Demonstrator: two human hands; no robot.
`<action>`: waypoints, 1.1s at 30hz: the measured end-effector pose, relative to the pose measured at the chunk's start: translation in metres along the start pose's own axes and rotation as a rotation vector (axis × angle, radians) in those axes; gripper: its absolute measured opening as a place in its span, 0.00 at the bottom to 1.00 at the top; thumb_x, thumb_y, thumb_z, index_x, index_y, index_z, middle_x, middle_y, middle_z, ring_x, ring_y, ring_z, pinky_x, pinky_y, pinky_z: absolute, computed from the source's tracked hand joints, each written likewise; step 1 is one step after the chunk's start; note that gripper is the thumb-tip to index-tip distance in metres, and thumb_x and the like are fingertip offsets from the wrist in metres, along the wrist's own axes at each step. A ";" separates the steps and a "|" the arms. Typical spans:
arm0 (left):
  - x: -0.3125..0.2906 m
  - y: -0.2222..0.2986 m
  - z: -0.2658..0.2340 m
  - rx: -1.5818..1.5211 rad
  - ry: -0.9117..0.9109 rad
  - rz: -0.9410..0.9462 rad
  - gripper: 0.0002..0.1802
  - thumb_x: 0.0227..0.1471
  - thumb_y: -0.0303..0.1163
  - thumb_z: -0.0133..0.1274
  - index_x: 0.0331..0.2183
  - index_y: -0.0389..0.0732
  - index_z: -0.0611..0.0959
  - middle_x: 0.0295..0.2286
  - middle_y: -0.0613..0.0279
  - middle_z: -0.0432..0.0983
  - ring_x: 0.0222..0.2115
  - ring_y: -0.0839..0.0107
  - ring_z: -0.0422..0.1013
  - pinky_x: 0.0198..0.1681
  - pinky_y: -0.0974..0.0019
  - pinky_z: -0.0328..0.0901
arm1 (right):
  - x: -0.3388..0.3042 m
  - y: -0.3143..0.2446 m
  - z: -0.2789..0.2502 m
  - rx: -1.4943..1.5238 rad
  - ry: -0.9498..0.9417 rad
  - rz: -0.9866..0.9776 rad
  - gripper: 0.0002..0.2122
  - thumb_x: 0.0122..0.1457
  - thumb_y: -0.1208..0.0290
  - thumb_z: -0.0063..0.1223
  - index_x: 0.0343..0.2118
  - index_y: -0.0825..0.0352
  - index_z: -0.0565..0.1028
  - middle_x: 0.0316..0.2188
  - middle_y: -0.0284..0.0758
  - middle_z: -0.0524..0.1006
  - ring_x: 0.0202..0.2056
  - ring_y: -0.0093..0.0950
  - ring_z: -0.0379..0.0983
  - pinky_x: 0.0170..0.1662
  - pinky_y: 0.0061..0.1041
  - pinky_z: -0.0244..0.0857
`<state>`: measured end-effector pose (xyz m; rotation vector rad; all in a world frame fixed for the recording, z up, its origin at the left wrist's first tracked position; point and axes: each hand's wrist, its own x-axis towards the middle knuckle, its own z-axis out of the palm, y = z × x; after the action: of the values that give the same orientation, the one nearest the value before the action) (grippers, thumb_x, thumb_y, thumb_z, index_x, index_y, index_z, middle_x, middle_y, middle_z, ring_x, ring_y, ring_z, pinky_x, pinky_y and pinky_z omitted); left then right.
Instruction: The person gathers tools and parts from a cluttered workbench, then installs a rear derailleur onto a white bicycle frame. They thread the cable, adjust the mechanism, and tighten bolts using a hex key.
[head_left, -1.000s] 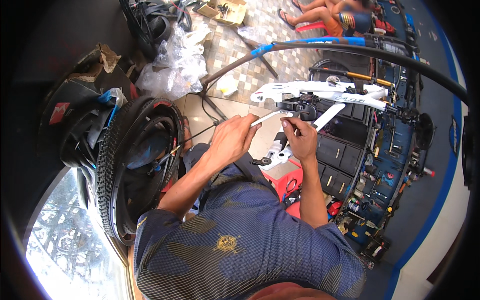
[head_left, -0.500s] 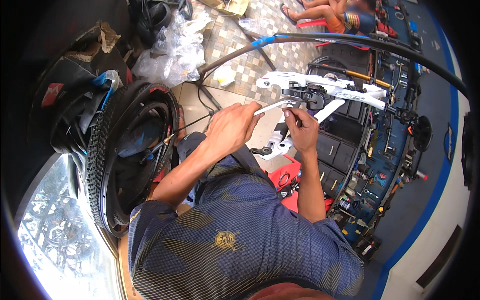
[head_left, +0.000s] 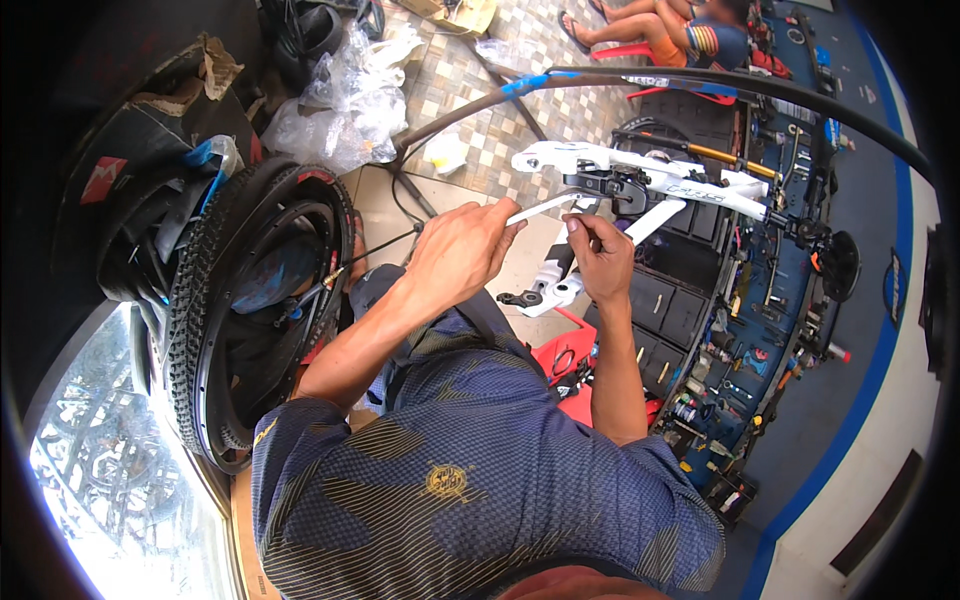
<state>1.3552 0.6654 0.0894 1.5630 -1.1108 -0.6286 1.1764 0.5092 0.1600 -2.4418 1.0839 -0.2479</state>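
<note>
My left hand (head_left: 462, 248) is closed around the near end of a slim white bar (head_left: 543, 208). The bar's far end reaches the black clamp (head_left: 600, 184) on the white bicycle frame (head_left: 710, 194). To the right, my right hand (head_left: 601, 255) is raised just below the clamp, thumb and fingertips pinched together. Whatever is between those fingertips, if anything, is too small to make out. A lower white frame part (head_left: 548, 290) with a pivot end hangs between my forearms.
Tyres and wheels (head_left: 205, 320) stand at my left, below clear plastic bags (head_left: 345, 105). A dark curved tube (head_left: 690, 75) arches over the frame. Tools cover a long blue bench (head_left: 765, 310) at right. A red stool (head_left: 567, 350) stands near my legs. Another person (head_left: 700, 35) sits far off.
Both hands stay almost where they were, with the left still on the white bar. The whole view has shifted slightly.
</note>
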 end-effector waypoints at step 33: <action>0.007 0.001 0.000 -0.123 -0.330 -0.052 0.11 0.68 0.34 0.48 0.42 0.36 0.69 0.19 0.41 0.75 0.23 0.35 0.74 0.27 0.38 0.65 | 0.120 -0.075 -0.044 0.445 -0.261 -0.268 0.38 0.74 0.38 0.25 0.41 0.71 0.83 0.32 0.37 0.81 0.37 0.25 0.76 0.46 0.25 0.63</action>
<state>1.3577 0.6591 0.0912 1.4177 -1.2506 -0.9988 1.2917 0.4503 0.2318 -2.1324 0.5212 -0.2193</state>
